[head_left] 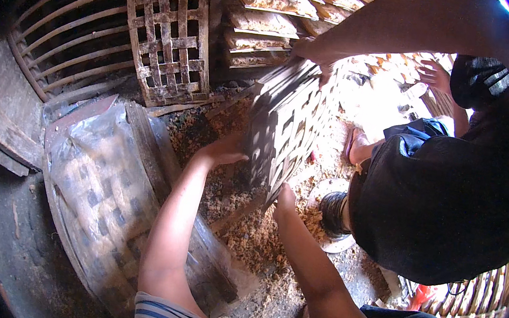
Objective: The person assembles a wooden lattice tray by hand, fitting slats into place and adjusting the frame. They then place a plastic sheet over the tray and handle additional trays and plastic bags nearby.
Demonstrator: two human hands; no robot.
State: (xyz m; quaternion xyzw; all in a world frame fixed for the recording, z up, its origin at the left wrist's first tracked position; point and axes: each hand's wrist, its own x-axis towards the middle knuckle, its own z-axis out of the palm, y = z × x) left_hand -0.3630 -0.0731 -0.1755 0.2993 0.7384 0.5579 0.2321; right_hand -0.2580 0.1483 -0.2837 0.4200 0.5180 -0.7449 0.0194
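Support the stack of lattice trays [294,132] from its lower end: located just ahead of both hands, standing on edge at a tilt. Note the left hand [225,151] beside its left side, open, with fingers extended; cannot tell whether touching. Note the right hand [286,196] at the lower right edge; cannot tell whether closed, with fingers largely hidden.

For good control, preferably set both palms against the solid frame edges, not the thin strips. Share the load evenly with the co-worker's hand [316,52], at the top edge above the grip. Match pace with that co-worker [456,186], to the right of the grip, to limit twisting. Watch for poor footing on the crumb-strewn ground [255,237] below the hands.

On the lattice face, observe pale, flat strips woven with squarish gaps, washed out toward the upper right by strong light. On the left side, observe dull grey shade with bright patches. Cannot count the trays.
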